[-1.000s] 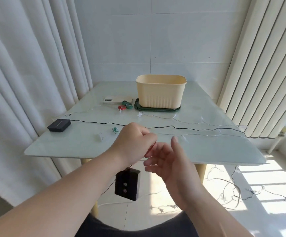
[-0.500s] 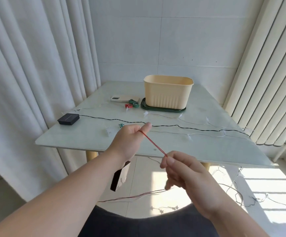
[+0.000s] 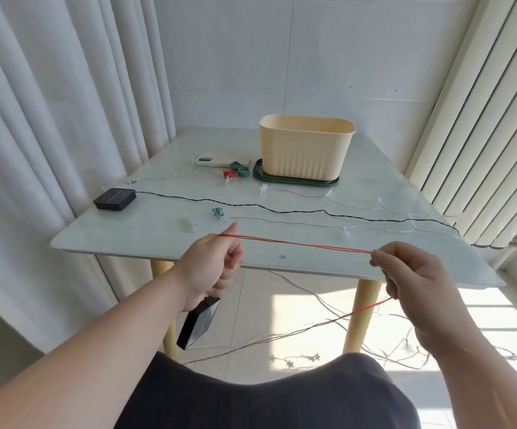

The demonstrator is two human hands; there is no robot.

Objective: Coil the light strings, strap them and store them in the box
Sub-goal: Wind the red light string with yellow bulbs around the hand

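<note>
A red light string (image 3: 300,244) runs taut between my two hands just in front of the table edge. My left hand (image 3: 210,267) grips one end, with a black battery box (image 3: 198,323) hanging below it. My right hand (image 3: 412,274) pinches the string farther right; the rest trails down to the floor. A cream box (image 3: 305,150) stands on a dark green lid (image 3: 294,180) at the back of the table. Red and green straps (image 3: 235,171) lie left of it. A black-wired string (image 3: 282,209) with a black solar panel (image 3: 114,198) and a clear-wired string (image 3: 312,226) lie across the table.
A white phone (image 3: 212,161) lies beside the straps. More light strings (image 3: 374,348) are tangled on the sunlit floor under the glass table (image 3: 145,236). White curtains hang at the left, vertical blinds at the right.
My hands have drawn apart, the right one moving right, so the red string now stretches long and taut between them. The black battery box swings lower under my left hand.
</note>
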